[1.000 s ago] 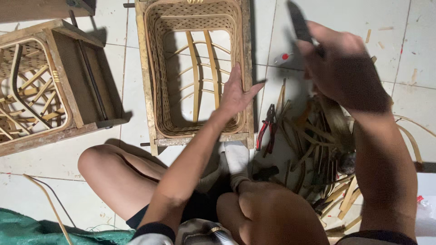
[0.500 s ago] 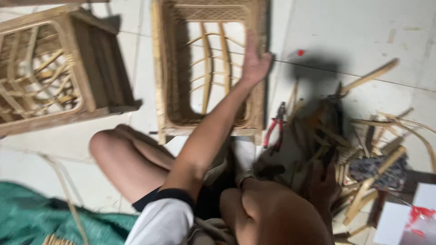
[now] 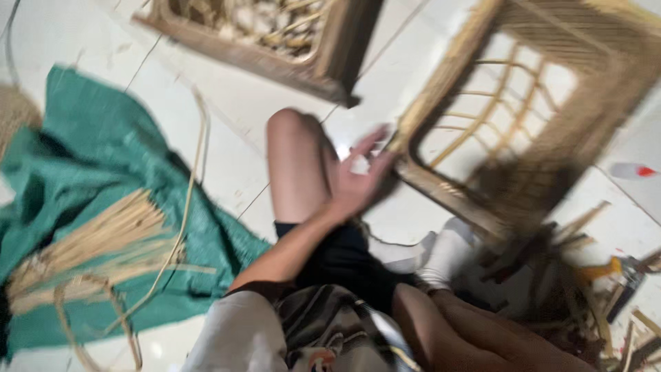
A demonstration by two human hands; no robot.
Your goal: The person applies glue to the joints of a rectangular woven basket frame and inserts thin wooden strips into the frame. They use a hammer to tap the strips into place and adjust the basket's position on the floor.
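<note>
Though the frame is blurred, I see the left hand (image 3: 358, 180) at centre, palm up, fingers loosely spread, touching the near corner of the woven rattan frame (image 3: 523, 131) without clasping it. That frame fills the upper right, long axis running lower left to upper right. Right hand out of view.

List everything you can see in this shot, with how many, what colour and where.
Rattan frame: one, tan, upper right, on the floor.
Second woven frame: one, brown, top centre.
Green cloth: one, left.
Cane strips: a bundle, pale yellow, on the cloth.
Scrap pile: offcuts, brown, lower right, blurred.
Tiled floor: white.
Left hand: open, at the rattan frame's near corner.
Right hand: out of view.
</note>
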